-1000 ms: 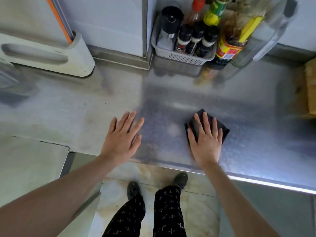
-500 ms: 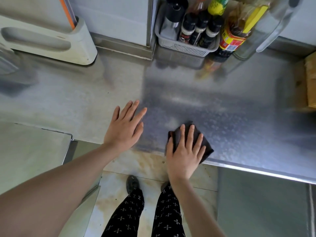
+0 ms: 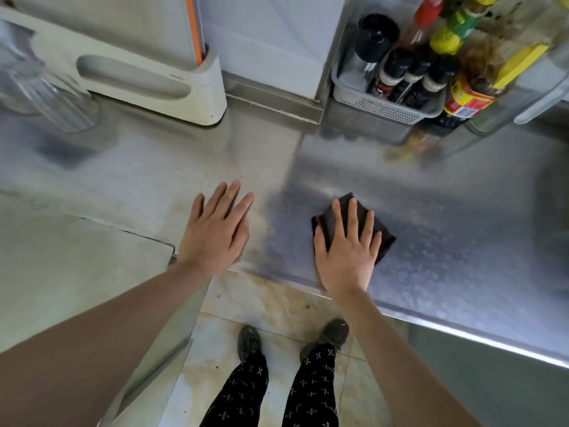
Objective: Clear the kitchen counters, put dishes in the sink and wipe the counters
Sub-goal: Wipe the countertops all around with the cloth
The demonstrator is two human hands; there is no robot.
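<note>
A folded dark cloth (image 3: pixel 381 234) lies on the steel counter (image 3: pixel 446 217) near its front edge. My right hand (image 3: pixel 346 251) presses flat on the cloth with straight, spread fingers and covers most of it. My left hand (image 3: pixel 217 231) rests flat on the counter to the left, fingers straight, about a hand's width from the cloth. The metal around the cloth looks wet and mottled.
A grey basket (image 3: pixel 385 107) of dark-capped bottles stands at the back wall, with a red-labelled jar (image 3: pixel 468 100) and a clear jug beside it. A white holder (image 3: pixel 147 84) and a ribbed glass (image 3: pixel 52 100) stand at the back left. The counter's front edge runs under my wrists.
My right hand has slid the cloth away from the front edge, back up and to the right. My left hand has stayed flat in the same place.
</note>
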